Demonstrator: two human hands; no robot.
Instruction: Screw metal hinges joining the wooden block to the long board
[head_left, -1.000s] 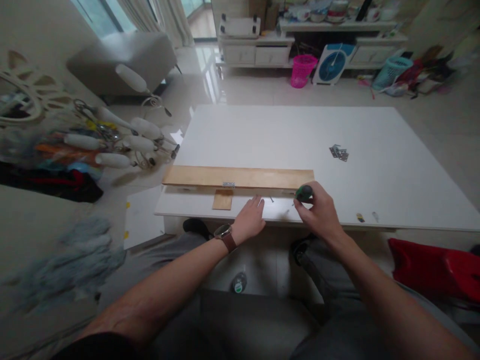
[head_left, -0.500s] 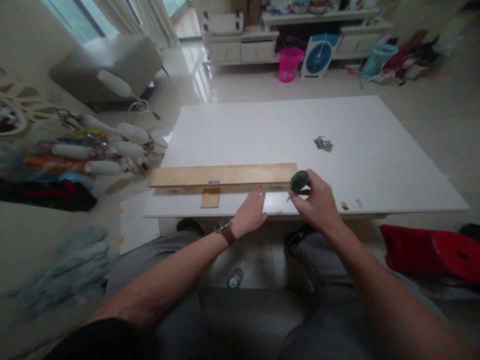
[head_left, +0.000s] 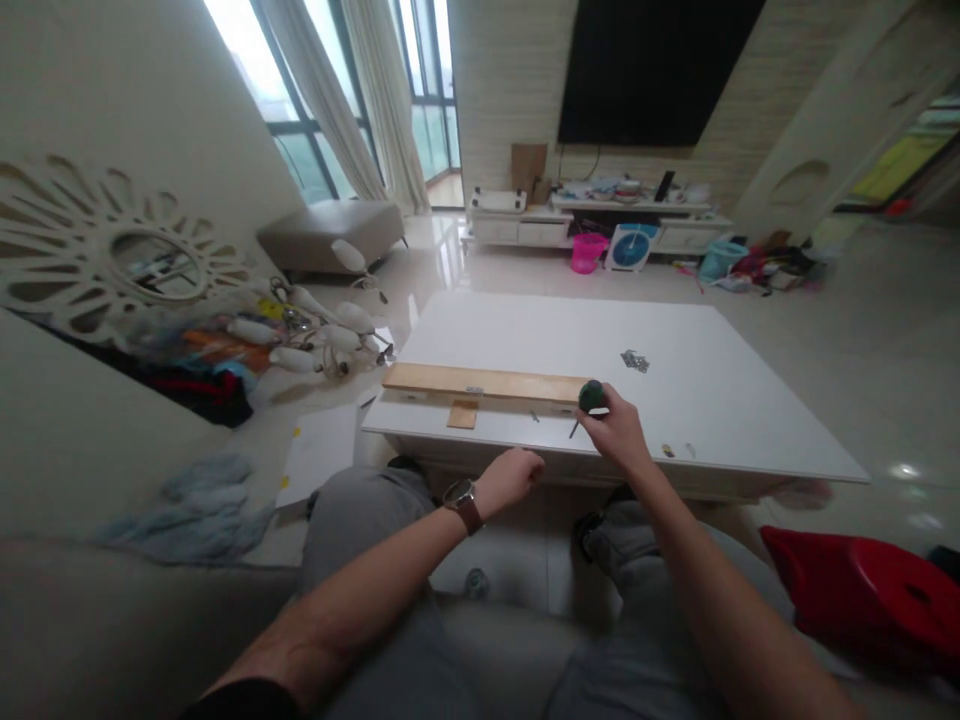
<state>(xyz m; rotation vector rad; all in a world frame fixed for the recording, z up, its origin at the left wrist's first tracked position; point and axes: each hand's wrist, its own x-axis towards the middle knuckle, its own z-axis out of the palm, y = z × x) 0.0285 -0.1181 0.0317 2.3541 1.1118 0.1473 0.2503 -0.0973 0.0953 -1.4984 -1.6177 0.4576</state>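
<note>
My right hand (head_left: 613,430) is closed round a green-handled screwdriver (head_left: 592,397), its tip angled down toward the white table (head_left: 712,400) near the front edge. My left hand (head_left: 514,478), a watch on its wrist, hangs curled just below the table's front edge; nothing shows in it. A long wooden plank (head_left: 484,382) with a small metal hinge at its middle lies across the table in front of me. A small wooden piece (head_left: 463,414) rests against the plank's near side. A loose screw (head_left: 533,416) lies beside it.
A small pile of metal hinges (head_left: 634,360) lies farther back on the table. A red plastic stool (head_left: 870,600) is at my right. White lamp parts and clutter (head_left: 315,335) lie on the floor to the left, with paper (head_left: 319,455) and blue cloth (head_left: 202,495).
The camera has tilted up and back, showing more of the room. My left hand has come off the table and curled below its edge. My right hand still grips the screwdriver.
</note>
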